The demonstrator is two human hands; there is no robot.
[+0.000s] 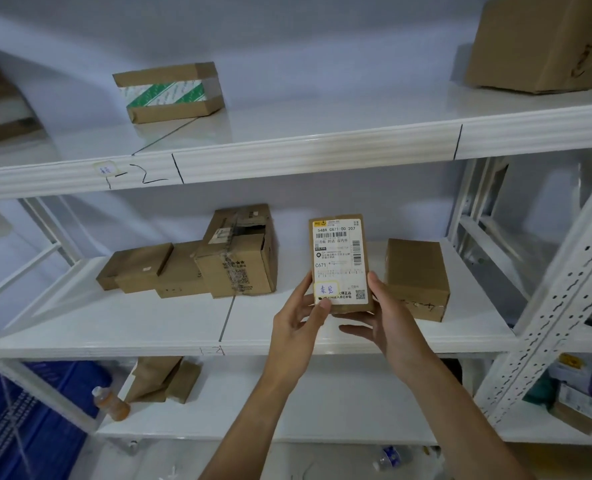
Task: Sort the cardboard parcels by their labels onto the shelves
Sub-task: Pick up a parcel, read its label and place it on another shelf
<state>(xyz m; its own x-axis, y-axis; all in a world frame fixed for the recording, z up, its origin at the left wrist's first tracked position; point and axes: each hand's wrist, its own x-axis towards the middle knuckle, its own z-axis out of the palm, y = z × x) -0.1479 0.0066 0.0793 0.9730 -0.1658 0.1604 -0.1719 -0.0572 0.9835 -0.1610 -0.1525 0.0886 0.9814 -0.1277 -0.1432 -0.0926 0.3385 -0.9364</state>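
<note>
Cardboard parcel (pixel 339 263), label facing the camera, is held upright between both hands in front of the middle shelf (pixel 114 327). Left hand (pixel 299 323) clamps its lower left edge, thumb on the label; right hand (pixel 388 315) grips the lower right edge and underside. A plain box (pixel 416 278) stands on the shelf just right; a cluster of boxes (pixel 197 268) lies further left.

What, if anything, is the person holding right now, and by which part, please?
A small labelled cardboard parcel, held upright at its bottom end: left hand on the lower left edge, right hand on the lower right edge and underneath.
</note>
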